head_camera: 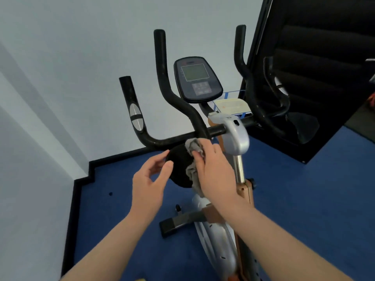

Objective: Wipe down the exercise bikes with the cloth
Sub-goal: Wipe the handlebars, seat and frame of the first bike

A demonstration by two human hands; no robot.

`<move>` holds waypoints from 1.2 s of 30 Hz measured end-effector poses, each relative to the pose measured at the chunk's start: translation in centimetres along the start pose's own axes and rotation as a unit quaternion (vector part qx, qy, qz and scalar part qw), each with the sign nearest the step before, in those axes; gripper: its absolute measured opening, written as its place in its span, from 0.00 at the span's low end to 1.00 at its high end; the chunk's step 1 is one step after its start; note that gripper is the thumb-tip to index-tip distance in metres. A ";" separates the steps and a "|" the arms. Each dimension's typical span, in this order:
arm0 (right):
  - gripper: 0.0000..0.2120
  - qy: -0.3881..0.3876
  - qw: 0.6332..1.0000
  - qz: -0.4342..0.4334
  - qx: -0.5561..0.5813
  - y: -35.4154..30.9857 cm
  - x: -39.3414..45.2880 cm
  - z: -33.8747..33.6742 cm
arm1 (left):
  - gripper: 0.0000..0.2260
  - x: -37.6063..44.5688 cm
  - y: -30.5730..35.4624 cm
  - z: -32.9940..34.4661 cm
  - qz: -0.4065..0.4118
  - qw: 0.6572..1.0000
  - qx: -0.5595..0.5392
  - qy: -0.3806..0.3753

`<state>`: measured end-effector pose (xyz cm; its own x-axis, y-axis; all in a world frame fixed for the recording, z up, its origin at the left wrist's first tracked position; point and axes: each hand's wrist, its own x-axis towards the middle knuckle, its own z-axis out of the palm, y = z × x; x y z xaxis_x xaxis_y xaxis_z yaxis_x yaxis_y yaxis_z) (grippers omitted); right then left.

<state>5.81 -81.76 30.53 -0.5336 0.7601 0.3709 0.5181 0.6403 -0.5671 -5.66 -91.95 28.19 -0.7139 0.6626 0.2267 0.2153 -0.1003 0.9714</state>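
No legible text, even on console (197, 80).

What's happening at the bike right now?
A person is wiping an exercise bike. The right hand presses a grey cloth against a round black pad just below the handlebar. The left hand steadies the pad's left edge, fingers relaxed. The console above is untouched.

Head view, close above handlebars (178, 136)
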 end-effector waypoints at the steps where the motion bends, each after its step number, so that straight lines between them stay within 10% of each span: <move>1: 0.16 -0.013 0.998 -0.017 -0.056 0.3 0.8 0.0 | 0.11 0.1 0.1 -0.3 -0.008 1.000 -0.011 -0.016; 6: 0.15 -0.089 0.966 -0.101 -0.222 -1.5 6.1 0.7 | 0.17 0.0 0.3 -0.4 -0.068 0.992 -0.100 -0.039; 15: 0.07 0.070 0.976 -0.205 -0.036 1.0 0.0 0.1 | 0.17 -1.0 0.3 -1.1 -0.071 0.990 -0.102 -0.073; 29: 0.09 0.051 0.993 -0.002 0.109 -3.5 0.0 1.3 | 0.16 -1.8 1.7 -1.7 -0.078 0.991 -0.068 -0.080; 36: 0.11 0.060 0.984 -0.034 0.162 -3.3 -3.1 1.8 | 0.17 -2.0 1.9 -1.7 -0.057 0.996 -0.046 -0.059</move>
<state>4.57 -86.43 29.96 -0.4667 0.7369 0.4891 0.2339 0.6361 -0.7353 -4.94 -94.75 29.68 -0.6458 0.7555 0.1099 0.0709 -0.0839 0.9939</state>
